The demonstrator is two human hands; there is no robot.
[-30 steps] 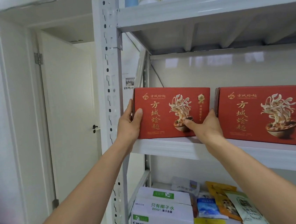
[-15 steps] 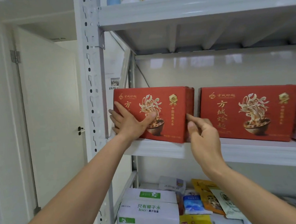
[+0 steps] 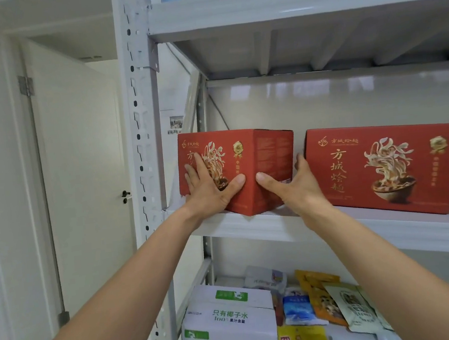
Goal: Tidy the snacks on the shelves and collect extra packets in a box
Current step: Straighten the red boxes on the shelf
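Because the red noodle box (image 3: 271,153) stood skewed on the middle shelf (image 3: 251,229), one corner jutting toward the front lip, both hands bracketed that corner. It looked like a hold for pivoting the box rather than lifting it. On the printed front face the left grip (image 3: 209,191) lay open and flat, fingers spread upward and thumb stretched toward the corner edge, pressing rather than clasping. Along the narrower end face lay the right grip (image 3: 294,187), thumb pointing at the same corner. Its fingers (image 3: 300,162) hooked round the rear edge, in the gap before the second red box (image 3: 384,169), so it clasped the box. Between the two palms sat the box's near corner, most of its bulk beyond the wrists, its base resting on the shelf. Since the neighbour faced squarely forward, squaring this one up beside it seemed the likely aim. Loose snack packets (image 3: 323,300) and a coconut water carton (image 3: 228,324) lay lower down.
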